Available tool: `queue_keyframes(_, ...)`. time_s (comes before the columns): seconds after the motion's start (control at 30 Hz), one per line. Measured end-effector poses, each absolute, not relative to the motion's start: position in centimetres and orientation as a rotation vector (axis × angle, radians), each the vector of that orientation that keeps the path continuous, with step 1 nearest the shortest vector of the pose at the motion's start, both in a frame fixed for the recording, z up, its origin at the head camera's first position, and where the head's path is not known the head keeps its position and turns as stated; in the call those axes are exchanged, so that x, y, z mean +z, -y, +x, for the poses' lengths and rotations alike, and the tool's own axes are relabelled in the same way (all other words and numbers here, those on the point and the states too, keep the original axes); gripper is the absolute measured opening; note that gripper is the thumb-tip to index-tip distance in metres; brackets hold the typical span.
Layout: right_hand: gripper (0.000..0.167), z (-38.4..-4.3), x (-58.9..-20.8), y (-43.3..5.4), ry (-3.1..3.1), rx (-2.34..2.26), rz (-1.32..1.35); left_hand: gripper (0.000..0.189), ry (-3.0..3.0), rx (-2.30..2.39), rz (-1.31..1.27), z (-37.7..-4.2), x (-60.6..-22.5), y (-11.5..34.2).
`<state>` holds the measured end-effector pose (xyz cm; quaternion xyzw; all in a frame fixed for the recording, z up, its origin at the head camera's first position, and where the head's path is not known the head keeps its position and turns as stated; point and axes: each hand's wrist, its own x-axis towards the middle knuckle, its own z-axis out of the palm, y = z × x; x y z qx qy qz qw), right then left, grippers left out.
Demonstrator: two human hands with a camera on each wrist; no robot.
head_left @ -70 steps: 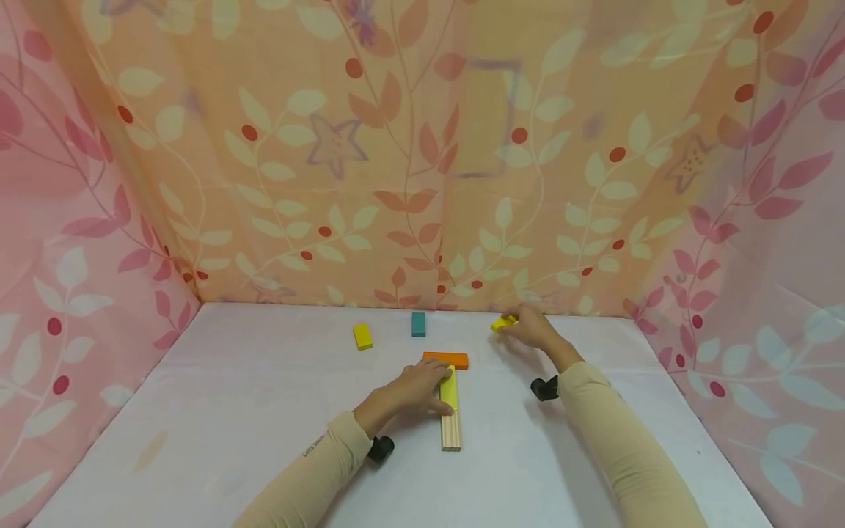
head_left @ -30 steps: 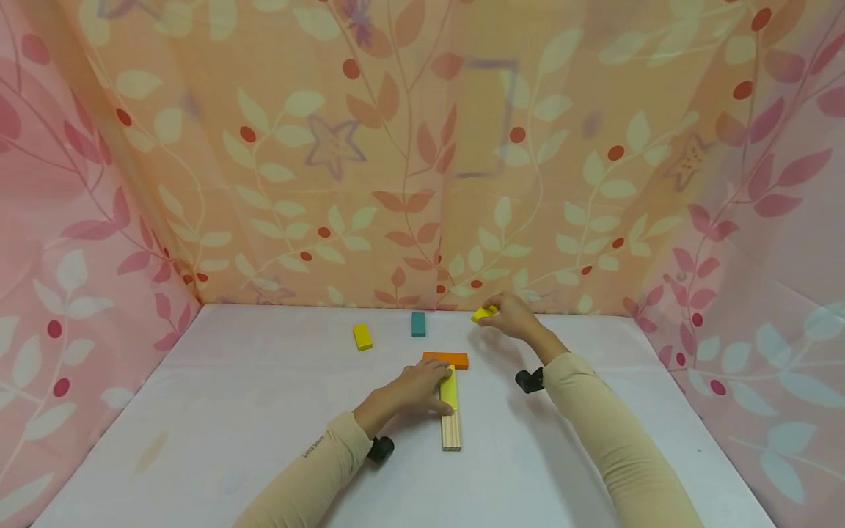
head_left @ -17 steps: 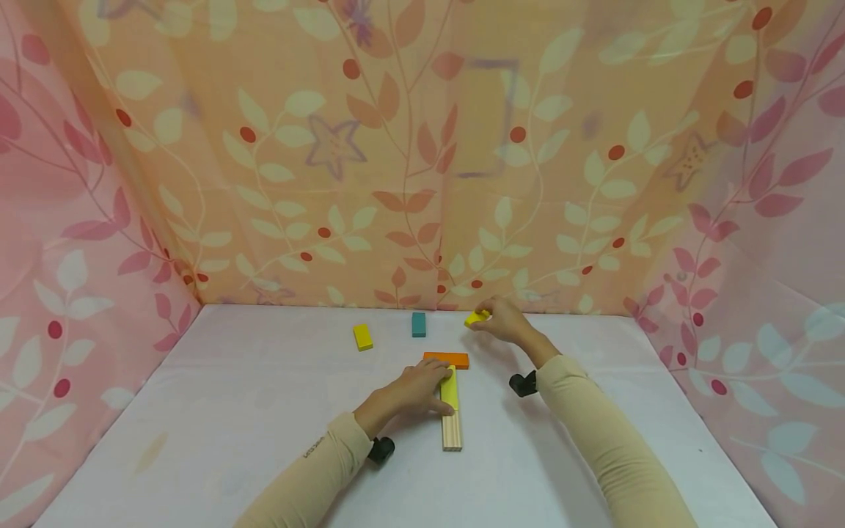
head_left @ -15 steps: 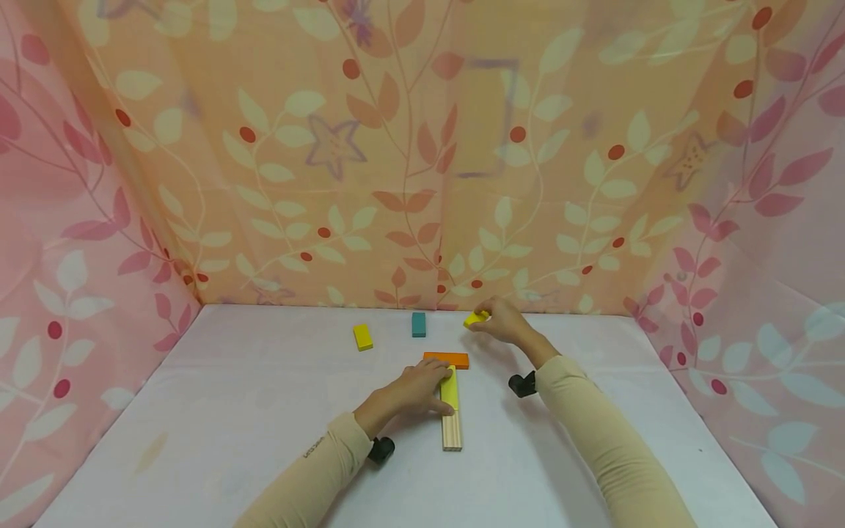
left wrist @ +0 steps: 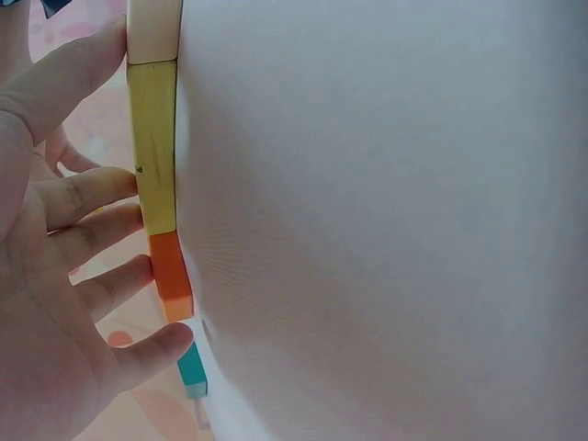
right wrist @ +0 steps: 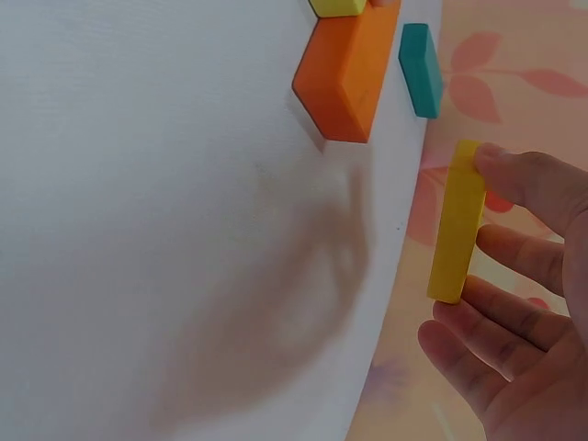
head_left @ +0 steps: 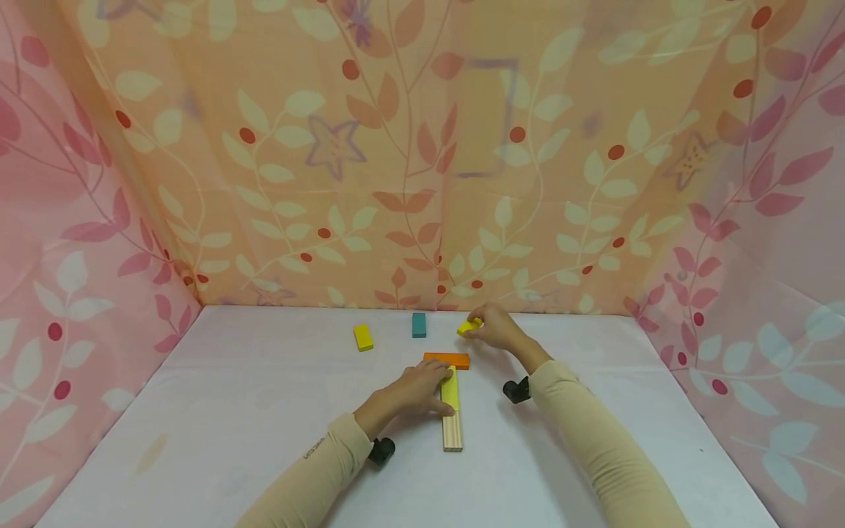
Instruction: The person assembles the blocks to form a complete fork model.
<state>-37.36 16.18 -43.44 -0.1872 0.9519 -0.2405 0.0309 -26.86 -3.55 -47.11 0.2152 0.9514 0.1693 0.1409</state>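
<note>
My right hand (head_left: pixel 499 328) pinches a yellow block (right wrist: pixel 457 222) between thumb and fingertips, raised off the table in the right wrist view. My left hand (head_left: pixel 414 389) reaches over a row of blocks, its fingers spread and fairly straight. In the left wrist view the thumb is at a plain wood block (left wrist: pixel 154 31) and fingertips lie along a pale yellow block (left wrist: pixel 156 147) and an orange block (left wrist: pixel 171 274). The orange one lies crosswise at the far end of the row, and the wood block (head_left: pixel 452 433) forms its near end.
A teal block (head_left: pixel 419 325) and another yellow block (head_left: pixel 363 337) lie apart near the back of the white table (head_left: pixel 218 411). Patterned cloth (head_left: pixel 409 147) hangs behind and along both sides. A small black camera (head_left: pixel 517 390) sits at the right wrist.
My right hand has carried its yellow block leftward from farther right on the table, and lately somewhat nearer to the orange block. The left hand and the row have stayed in place.
</note>
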Motion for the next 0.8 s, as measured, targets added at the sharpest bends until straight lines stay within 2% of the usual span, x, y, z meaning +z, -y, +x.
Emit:
queue_keyframes(0.43, 0.039, -37.3, -44.5, -15.9, -2.9, -0.724, -0.608, 0.075, -2.746, 0.472, 0.649, -26.8, -47.0, 3.6)
queue_keyframes(0.8, 0.04, -37.2, -45.2, -15.6, -2.874, -0.705, -0.53, 0.075, -2.749, 0.464, 0.667, -26.8, -47.0, 3.6)
